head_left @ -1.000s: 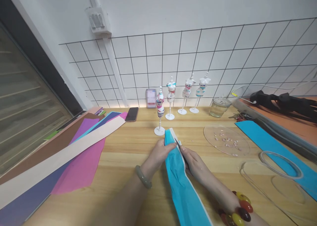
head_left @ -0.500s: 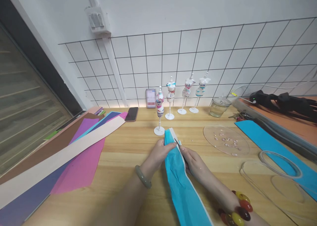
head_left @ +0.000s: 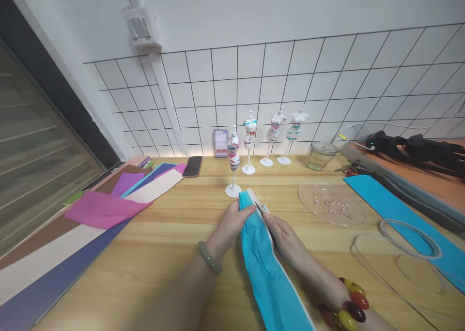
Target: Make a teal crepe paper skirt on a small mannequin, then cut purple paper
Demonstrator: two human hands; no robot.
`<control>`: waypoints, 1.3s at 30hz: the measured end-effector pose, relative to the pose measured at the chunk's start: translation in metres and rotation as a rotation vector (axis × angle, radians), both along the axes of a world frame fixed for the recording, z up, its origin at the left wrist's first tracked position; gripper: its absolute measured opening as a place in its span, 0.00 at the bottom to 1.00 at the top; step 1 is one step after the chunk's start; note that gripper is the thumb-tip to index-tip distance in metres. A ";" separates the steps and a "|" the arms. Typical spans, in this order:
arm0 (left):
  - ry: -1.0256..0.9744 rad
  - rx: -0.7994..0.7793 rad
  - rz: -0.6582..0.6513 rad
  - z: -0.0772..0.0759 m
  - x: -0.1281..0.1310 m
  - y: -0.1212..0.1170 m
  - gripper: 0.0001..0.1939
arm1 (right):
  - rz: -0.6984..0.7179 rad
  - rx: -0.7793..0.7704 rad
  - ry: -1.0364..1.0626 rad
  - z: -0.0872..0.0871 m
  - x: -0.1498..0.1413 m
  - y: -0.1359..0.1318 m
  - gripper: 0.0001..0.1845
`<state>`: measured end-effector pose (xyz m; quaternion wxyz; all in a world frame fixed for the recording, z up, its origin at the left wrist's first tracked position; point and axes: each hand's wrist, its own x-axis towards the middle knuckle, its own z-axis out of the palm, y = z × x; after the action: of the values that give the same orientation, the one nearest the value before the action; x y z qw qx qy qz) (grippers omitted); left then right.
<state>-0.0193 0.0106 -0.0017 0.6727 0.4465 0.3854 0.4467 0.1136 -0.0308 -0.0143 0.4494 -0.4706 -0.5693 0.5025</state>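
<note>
A long strip of blue crepe paper [head_left: 267, 263] with a white edge runs from mid-table toward me. My left hand [head_left: 232, 219] is shut on its far end, thumb on top. At the white edge, my right hand [head_left: 286, 236] is closed around scissors [head_left: 259, 207]; only a thin dark blade shows, lying against the paper, and the handles are hidden in the fingers. A small blue scrap [head_left: 265, 208] sits by the right fingertips. Just beyond the paper's far end stands a small white dress form [head_left: 234, 152] with coloured markings.
Several more dress forms [head_left: 250, 132] stand along the back by a propped phone [head_left: 221, 143]. Coloured paper sheets [head_left: 109, 210] cover the left, near a dark phone [head_left: 193, 166]. Rightward are a clear dish [head_left: 308, 200] of small gems, a water glass [head_left: 321, 157], blue paper [head_left: 381, 200] and coiled cord [head_left: 410, 239].
The pink sheet at left has flipped up and folded back over the pale strip. The blade and both hands stay at nearly the same spot on the paper edge.
</note>
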 end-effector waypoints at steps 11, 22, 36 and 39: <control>-0.025 -0.009 0.078 0.003 0.002 0.000 0.10 | 0.044 -0.060 0.073 0.002 -0.002 -0.002 0.20; 0.076 0.050 0.117 -0.005 0.002 0.001 0.13 | 0.054 -0.099 0.108 0.001 -0.005 -0.003 0.22; 0.189 0.173 0.033 -0.013 0.006 -0.001 0.11 | -0.008 -0.043 0.032 0.004 -0.002 -0.003 0.22; 0.195 0.176 0.008 -0.014 0.007 -0.002 0.10 | -0.018 -0.036 0.034 0.005 -0.002 -0.004 0.22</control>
<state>-0.0125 0.0089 -0.0154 0.5884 0.5438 0.4101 0.4359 0.1118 -0.0343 -0.0094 0.4550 -0.4750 -0.5482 0.5166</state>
